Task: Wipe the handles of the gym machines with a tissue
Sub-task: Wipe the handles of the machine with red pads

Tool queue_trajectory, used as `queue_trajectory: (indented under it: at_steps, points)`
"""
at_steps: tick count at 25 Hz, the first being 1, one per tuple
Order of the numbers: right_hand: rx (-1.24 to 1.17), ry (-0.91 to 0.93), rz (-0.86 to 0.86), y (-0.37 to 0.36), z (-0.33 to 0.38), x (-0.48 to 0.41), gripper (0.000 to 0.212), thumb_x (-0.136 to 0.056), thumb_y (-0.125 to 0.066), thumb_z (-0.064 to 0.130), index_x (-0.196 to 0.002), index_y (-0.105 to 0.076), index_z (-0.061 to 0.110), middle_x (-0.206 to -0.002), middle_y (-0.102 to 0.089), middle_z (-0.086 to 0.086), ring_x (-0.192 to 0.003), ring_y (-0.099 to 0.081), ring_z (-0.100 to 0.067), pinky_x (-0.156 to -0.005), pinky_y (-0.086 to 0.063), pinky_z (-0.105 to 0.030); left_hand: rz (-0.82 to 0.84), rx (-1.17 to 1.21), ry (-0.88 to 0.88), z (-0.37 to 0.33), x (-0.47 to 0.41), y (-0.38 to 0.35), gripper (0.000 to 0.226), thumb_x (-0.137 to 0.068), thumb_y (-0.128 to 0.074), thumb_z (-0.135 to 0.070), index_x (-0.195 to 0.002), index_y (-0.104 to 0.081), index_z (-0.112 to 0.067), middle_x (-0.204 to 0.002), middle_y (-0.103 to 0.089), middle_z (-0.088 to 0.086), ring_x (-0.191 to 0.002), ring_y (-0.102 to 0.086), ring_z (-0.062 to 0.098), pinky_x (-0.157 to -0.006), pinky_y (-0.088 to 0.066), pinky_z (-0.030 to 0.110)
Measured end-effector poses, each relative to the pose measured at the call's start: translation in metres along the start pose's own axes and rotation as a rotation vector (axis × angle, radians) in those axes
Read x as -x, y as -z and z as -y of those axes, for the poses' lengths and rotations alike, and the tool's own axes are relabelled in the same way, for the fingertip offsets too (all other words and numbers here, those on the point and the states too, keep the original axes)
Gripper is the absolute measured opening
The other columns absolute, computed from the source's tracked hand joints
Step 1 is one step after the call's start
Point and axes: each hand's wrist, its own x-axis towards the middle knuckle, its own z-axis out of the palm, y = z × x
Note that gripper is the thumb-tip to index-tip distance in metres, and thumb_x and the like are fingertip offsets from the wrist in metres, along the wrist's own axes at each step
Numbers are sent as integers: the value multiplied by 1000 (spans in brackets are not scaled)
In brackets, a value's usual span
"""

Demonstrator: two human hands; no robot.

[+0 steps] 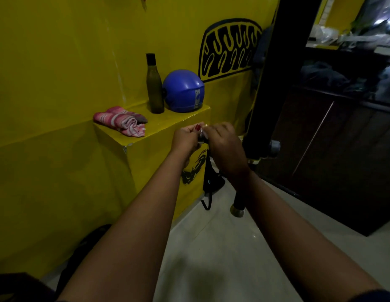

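Both forearms reach up from the bottom edge and meet just right of centre, over pale floor tiles [211, 247]. Far left, at 9 o'clock from the hands, a pink striped towel [121, 121] lies crumpled on a yellow ledge [168, 123]. At 11 o'clock from the hands, a dark bottle [155, 88] stands upright on the same ledge, and a blue helmet [182, 91] sits just beside it, at its 3 o'clock.

The left hand [186, 139] has its grip narrowed to a pinch, the thumb with its red nail pressed on a small pale tissue [203, 130] held in the air in front of the ledge's near corner. The right hand [225, 149] closes in from 3 o'clock with its back to the camera; its fingertips are hidden, so I cannot tell whether its grip holds the tissue.

At 6 o'clock from the hands, a black strap [208, 182] hangs against the yellow wall. At 5 o'clock, under the right wrist, a black machine handle [238, 203] with a metal end cap points downward, apart from the tissue. At 2 o'clock, the machine's dark frame [270, 88] rises, with a grey knob [274, 148] on it.
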Motion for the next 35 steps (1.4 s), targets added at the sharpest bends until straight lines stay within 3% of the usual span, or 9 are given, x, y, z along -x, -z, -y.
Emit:
queue_trajectory:
  at_steps: [3,9,13,17,21,24,28,31,35]
  points:
    - [161,270,-147,-7,-19,33,26,-92,-52,5,-110,-67,-7,-106,-68,-22,-95,-62,-33,-81,-51,-37,16,-31,-34,1,-3,5,28,-100,-49,-18,-124,-63,-12,-119,-67,8,-93,-59,17,-67,-44,24]
    - [171,246,-141,-17,-6,22,25,-94,-51,0,-111,-64,-11,-107,-65,-24,-97,-61,-34,-87,-50,-38,15,-6,-33,0,-2,2,29,-101,-48,-15,-124,-63,-8,-118,-66,8,-101,-61,20,-88,-50,36]
    - [244,235,-161,-18,-21,51,19,-90,-61,-1,-105,-67,-10,-105,-66,-22,-98,-56,-32,-87,-54,-43,-1,-56,-40,-3,0,4,28,-101,-48,-17,-123,-64,-10,-115,-66,5,-91,-58,17,-67,-48,26]
    - [-48,-308,-308,-23,20,58,13,-88,-62,1,-98,-70,0,-98,-65,-13,-95,-58,-21,-86,-50,-26,6,-60,-38,-2,0,1,27,-100,-49,-18,-122,-65,-12,-115,-65,4,-92,-57,17,-65,-47,24]
    - [-1123,-1503,-591,-18,65,44,14,-92,-60,11,-103,-67,11,-105,-68,-4,-88,-64,-10,-71,-48,-16,12,-69,-38,-2,-1,4,28,-101,-48,-17,-123,-65,-11,-118,-66,6,-91,-57,18,-65,-46,26]
    - [-1299,-1691,-357,-19,46,39,20,-99,-49,27,-107,-61,13,-102,-62,-7,-91,-60,-16,-70,-44,-23,11,-81,-36,-4,0,7,28,-101,-48,-16,-123,-64,-12,-119,-65,6,-92,-58,18,-66,-46,26]
    - [-1581,-1749,-463,-26,25,14,24,-100,-47,16,-117,-57,3,-126,-58,-15,-121,-53,-28,-97,-45,-25,5,-90,-36,-3,1,7,27,-100,-48,-16,-121,-65,-14,-113,-66,3,-87,-56,18,-62,-43,24]
    - [-1927,-1625,-356,-38,19,0,28,-96,-45,-4,-121,-56,1,-118,-60,-19,-110,-57,-26,-76,-47,-9,18,-123,-60,-5,3,8,29,-100,-47,-14,-124,-64,-13,-120,-65,4,-96,-57,15,-66,-45,19]
    - [-1883,-1324,-262,-44,10,-7,32,-93,-43,-14,-101,-58,13,-96,-61,-4,-86,-57,-10,-71,-50,-14,10,-150,-97,-6,4,8,31,-100,-46,-11,-127,-62,-9,-129,-62,7,-103,-55,12,-80,-46,20]
